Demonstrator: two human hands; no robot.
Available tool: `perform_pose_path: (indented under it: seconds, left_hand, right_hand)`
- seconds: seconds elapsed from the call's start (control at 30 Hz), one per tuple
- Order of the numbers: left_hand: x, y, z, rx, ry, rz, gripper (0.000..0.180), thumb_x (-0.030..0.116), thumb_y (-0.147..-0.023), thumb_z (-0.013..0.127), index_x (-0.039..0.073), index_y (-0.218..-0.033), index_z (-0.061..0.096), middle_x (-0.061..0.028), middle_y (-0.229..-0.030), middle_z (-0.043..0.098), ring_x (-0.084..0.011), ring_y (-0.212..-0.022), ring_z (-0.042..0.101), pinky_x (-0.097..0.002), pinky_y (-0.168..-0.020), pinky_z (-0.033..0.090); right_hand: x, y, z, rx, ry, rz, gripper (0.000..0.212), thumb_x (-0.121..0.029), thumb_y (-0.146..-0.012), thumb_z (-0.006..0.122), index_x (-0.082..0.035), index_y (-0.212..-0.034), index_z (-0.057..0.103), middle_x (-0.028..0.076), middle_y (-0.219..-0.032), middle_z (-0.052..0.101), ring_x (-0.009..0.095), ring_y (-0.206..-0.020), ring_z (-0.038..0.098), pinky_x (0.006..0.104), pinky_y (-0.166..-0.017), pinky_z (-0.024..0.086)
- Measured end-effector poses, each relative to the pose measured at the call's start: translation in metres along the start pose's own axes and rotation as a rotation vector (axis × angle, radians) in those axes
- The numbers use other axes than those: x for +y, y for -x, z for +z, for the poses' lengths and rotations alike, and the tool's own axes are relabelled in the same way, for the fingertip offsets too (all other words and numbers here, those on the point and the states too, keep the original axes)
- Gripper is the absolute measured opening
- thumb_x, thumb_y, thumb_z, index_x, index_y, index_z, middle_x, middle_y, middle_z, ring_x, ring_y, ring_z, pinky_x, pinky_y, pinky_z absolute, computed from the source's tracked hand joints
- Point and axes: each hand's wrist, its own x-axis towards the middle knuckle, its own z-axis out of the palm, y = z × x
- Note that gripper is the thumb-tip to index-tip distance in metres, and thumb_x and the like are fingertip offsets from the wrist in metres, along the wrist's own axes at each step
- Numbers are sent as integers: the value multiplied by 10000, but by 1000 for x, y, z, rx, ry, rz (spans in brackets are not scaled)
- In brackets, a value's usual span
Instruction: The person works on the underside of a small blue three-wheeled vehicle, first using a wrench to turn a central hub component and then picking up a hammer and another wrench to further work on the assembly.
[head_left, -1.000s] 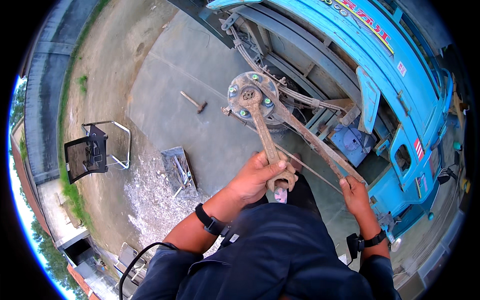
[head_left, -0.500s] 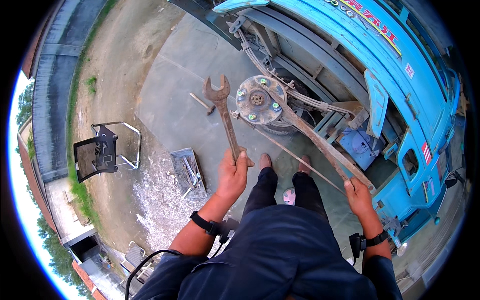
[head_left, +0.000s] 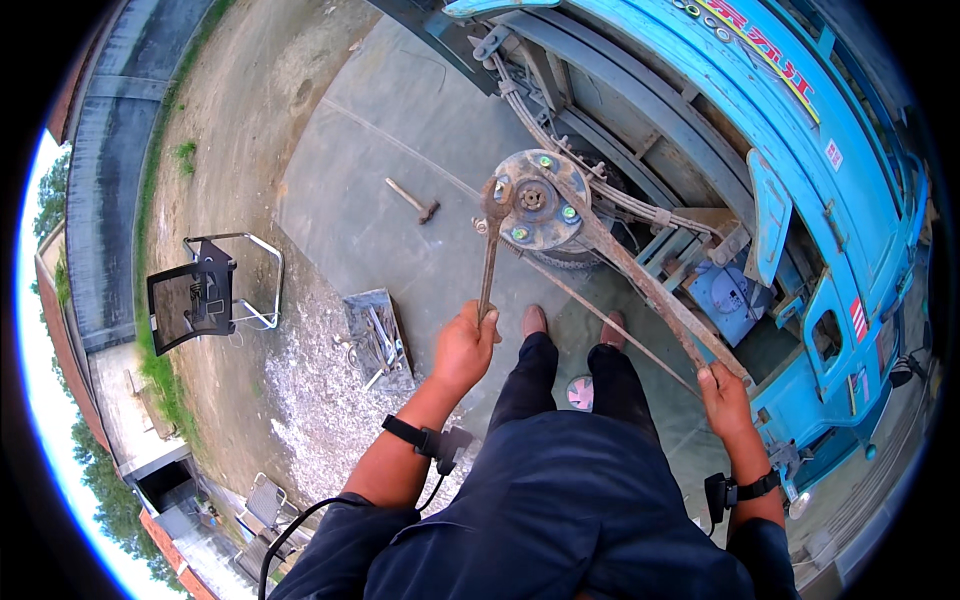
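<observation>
My left hand (head_left: 465, 345) is closed round the lower end of a rusty open-end wrench (head_left: 489, 255). The wrench's jaw reaches the left edge of a round wheel hub (head_left: 550, 212), over or beside a stud there; whether it grips cannot be made out. Several shiny nuts sit around the hub's face. A long rusty bar (head_left: 640, 275) slants from the hub toward the lower right. My right hand (head_left: 725, 400) is wrapped round its near end. Behind the hub, a tyre (head_left: 575, 255) shows in part.
A blue truck (head_left: 800, 230) with leaf springs (head_left: 620, 195) fills the right side. On the concrete lie a hammer (head_left: 415, 203) and a metal tray of tools (head_left: 395, 372). Farther left stands a chair frame (head_left: 262, 280). A thin rod (head_left: 600, 315) runs below the bar.
My left hand has brought the wrench's jaw rightward and down onto the hub's left edge. My right hand keeps its hold on the bar, shifting only slightly in the view.
</observation>
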Motion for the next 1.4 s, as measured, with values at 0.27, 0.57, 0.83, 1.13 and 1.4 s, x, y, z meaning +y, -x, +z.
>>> perform_pose_path:
  seconds: [0.27,0.57,0.83,1.13,1.4]
  left_hand:
    - [14,-5,-35,-85,318,-153,224,222,-1048,506,41,-924,554,-34,-684,614,-83,-611,575,-256,-563,480]
    - [17,-54,-87,-154,-468,77,365,387,-973,589,33,-890,568,-230,-715,621,-457,-716,617,-516,-606,468]
    - [35,-52,-81,-374,-227,-224,346,353,-980,608,26,-873,574,-95,-649,624,-207,-579,644,-365,-553,505]
    - [56,-49,-65,-388,-81,-307,347,341,-989,600,5,-902,582,-76,-652,637,-164,-561,655,-316,-520,513]
    - [65,-28,-35,-407,210,-453,279,309,-1029,543,43,-948,559,-69,-693,625,-155,-602,630,-312,-492,498]
  right_hand:
    - [1,0,-1,-19,1,38,330,-311,-981,562,-3,-867,524,265,-766,547,489,-749,550,456,-639,452]
    - [-8,-3,-8,-21,-28,0,306,-291,-986,561,-9,-868,537,240,-750,539,449,-707,542,429,-640,456]
    - [-4,-2,-4,-19,-14,2,297,-283,-986,562,-11,-873,530,243,-766,545,469,-739,545,430,-648,461]
    - [-1,-1,-3,-35,-2,32,306,-304,-983,559,-17,-878,539,244,-784,559,476,-775,566,454,-660,466]
    - [-5,1,-2,-23,-3,26,303,-310,-984,561,-28,-874,548,235,-760,558,463,-741,571,455,-633,455]
